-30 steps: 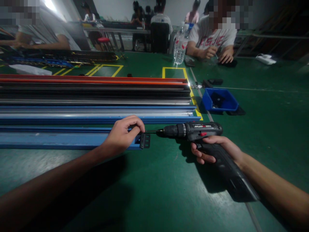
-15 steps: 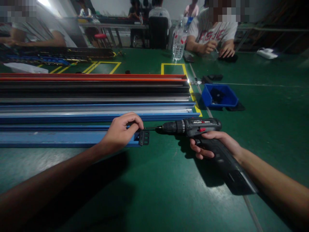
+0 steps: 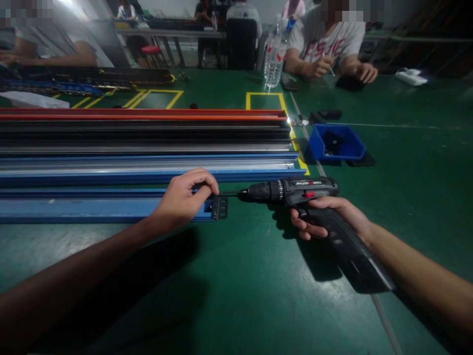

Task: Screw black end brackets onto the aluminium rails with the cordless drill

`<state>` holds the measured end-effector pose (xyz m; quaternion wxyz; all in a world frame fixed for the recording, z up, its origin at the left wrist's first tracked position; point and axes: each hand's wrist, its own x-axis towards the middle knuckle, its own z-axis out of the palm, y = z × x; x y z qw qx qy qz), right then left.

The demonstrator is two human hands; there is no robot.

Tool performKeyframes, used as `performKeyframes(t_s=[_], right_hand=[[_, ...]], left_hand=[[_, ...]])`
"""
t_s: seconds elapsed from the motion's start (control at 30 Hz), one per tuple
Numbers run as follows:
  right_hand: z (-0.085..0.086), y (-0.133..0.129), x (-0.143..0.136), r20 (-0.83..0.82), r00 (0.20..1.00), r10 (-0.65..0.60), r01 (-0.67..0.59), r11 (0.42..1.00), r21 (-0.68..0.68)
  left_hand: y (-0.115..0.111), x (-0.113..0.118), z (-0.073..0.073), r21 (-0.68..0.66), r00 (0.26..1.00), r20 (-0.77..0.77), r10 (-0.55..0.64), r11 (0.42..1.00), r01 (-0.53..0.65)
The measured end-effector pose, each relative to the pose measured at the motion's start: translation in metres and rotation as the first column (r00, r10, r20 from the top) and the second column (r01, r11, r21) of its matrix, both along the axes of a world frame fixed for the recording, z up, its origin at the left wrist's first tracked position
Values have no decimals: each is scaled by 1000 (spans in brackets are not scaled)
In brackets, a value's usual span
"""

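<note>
My right hand (image 3: 325, 217) is wrapped round the grip of a black cordless drill (image 3: 291, 191), whose long thin bit points left. The bit's tip meets the upper corner of a black slotted end bracket (image 3: 220, 207). That bracket sits at the right end of a blue metal profile (image 3: 92, 208) lying on the green table. My left hand (image 3: 188, 197) rests over the profile's end, thumb and forefinger pinched beside the bit tip. What the pinch holds is too small to make out.
Behind lie long blue, silver, black and orange profiles (image 3: 148, 175). A blue bin (image 3: 338, 143) with dark parts stands at the right. Water bottles (image 3: 274, 59) and a co-worker's hands (image 3: 343, 69) are across the table (image 3: 251, 296).
The view has shifted slightly, so things appear a little higher. My hands and the drill hold the same positions at the bracket. Across the table, a co-worker's hand has moved right.
</note>
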<state>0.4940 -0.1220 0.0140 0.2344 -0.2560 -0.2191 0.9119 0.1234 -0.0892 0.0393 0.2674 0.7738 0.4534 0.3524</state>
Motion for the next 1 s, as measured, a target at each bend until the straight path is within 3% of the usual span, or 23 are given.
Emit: performKeyframes(t_s=[0.47, 1.0], right_hand=[[6, -1, -2, -2, 1000, 0, 0, 1000, 6], [8, -1, -3, 32, 1000, 0, 0, 1000, -1]], left_hand=[[-4, 0, 1, 62, 998, -65, -16, 998, 20], [-4, -1, 0, 45, 998, -56, -25, 999, 28]])
